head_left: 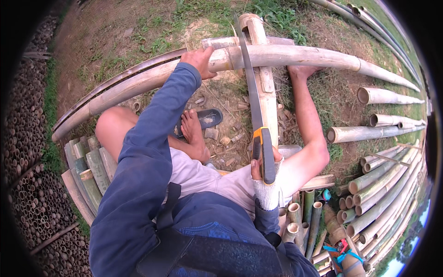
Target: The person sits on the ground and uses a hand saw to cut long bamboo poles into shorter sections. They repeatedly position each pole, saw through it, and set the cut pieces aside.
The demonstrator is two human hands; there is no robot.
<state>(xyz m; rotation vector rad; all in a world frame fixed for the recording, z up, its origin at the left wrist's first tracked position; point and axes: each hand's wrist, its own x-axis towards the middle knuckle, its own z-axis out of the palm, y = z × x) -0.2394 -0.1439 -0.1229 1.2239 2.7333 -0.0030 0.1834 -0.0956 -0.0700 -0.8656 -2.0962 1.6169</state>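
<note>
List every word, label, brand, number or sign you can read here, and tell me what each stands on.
None: no text can be read in this view.
Saw blade: no readable lettering.
Yellow-and-black saw handle: any marks are too small to read.
Long bamboo pole: no readable writing.

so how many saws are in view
1: the saw in the right hand, seen crossing the bamboo pole that the left hand holds; others could be hidden.
</note>
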